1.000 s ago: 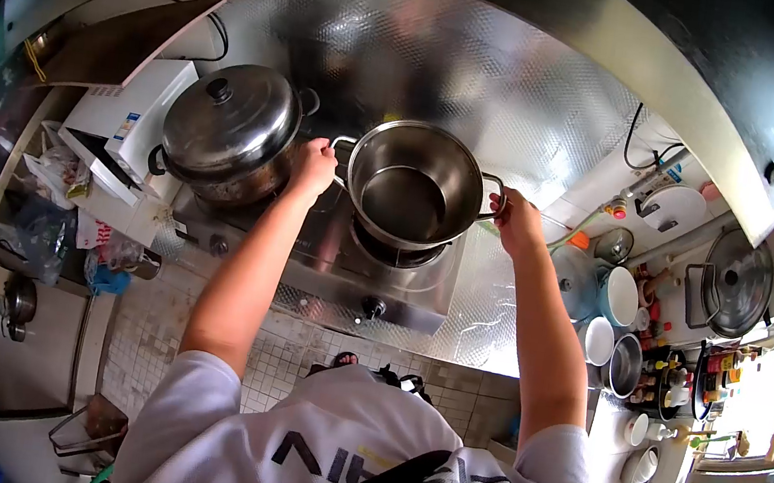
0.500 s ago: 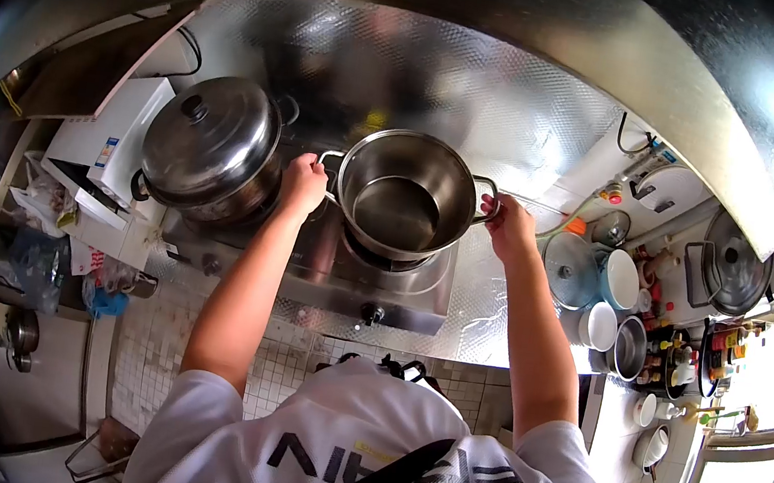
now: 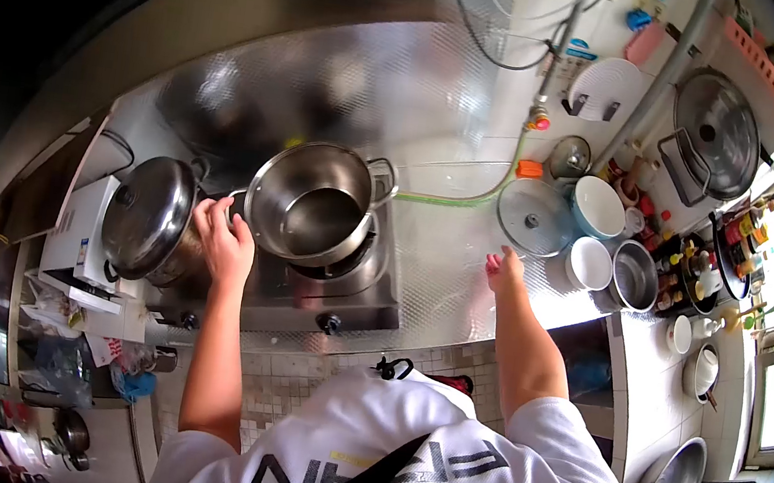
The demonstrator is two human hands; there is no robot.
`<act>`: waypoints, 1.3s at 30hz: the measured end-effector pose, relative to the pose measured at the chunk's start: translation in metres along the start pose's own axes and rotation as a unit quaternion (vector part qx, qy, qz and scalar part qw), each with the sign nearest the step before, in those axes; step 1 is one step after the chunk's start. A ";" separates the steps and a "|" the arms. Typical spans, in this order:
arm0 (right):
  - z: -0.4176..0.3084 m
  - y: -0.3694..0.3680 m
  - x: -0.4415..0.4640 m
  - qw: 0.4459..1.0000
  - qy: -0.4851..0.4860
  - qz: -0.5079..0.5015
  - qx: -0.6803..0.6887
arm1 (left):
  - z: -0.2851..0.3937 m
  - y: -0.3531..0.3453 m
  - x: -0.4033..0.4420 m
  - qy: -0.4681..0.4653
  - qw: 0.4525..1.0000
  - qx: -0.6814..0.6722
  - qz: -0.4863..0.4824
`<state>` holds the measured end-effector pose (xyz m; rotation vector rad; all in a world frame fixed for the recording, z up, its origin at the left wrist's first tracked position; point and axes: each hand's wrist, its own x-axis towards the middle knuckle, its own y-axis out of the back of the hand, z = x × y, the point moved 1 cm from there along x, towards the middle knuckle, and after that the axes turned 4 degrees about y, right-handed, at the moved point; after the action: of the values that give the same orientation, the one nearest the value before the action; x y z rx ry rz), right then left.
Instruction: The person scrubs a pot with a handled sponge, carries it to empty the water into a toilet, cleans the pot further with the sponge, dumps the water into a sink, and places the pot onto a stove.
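A lidless stainless steel pot (image 3: 292, 180) sits over the right burner (image 3: 341, 260) of the gas stove. My left hand (image 3: 225, 245) is beside the pot's left loop handle, its fingers bent but apart, with nothing visible in them. Right of the stove, my right hand (image 3: 505, 272) hovers over the metal counter, fingers loosely spread and holding nothing. Closest to it are a glass lid (image 3: 519, 205) lying on the counter and a small white bowl (image 3: 589, 263). To the left of my left hand stands a large lidded steel pot (image 3: 148, 215).
A light blue bowl (image 3: 599, 208) and a steel bowl (image 3: 635, 274) stand near the glass lid, with several bottles (image 3: 687, 266) behind them. A green hose (image 3: 451, 200) crosses the counter. The range hood (image 3: 200, 31) overhangs the stove.
Both hands have let go of the pot's handles. My right hand has moved right toward the glass lid and bowls. The camera view has turned to the right.
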<state>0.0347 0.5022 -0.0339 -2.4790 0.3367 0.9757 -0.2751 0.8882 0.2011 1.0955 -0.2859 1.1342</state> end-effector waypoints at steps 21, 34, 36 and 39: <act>-0.014 0.093 0.028 0.977 -0.090 -0.184 0.055 | 0.204 -0.080 -0.202 0.091 0.963 -0.172 -0.186; -0.078 0.044 -0.192 0.831 -0.136 -0.523 -0.133 | 0.203 -0.124 -0.161 0.458 0.540 -0.650 -0.276; -0.078 0.025 -0.207 0.799 -0.165 -0.565 -0.126 | 0.210 -0.107 -0.132 0.423 0.558 -0.674 -0.235; -0.064 -0.010 -0.234 0.788 -0.204 -0.571 -0.110 | 0.201 -0.084 -0.096 0.443 0.609 -0.641 -0.147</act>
<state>-0.0922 0.4930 0.1726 -1.9340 -1.3292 0.9163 -0.1842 0.6690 0.1874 -0.7381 -0.0478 0.7171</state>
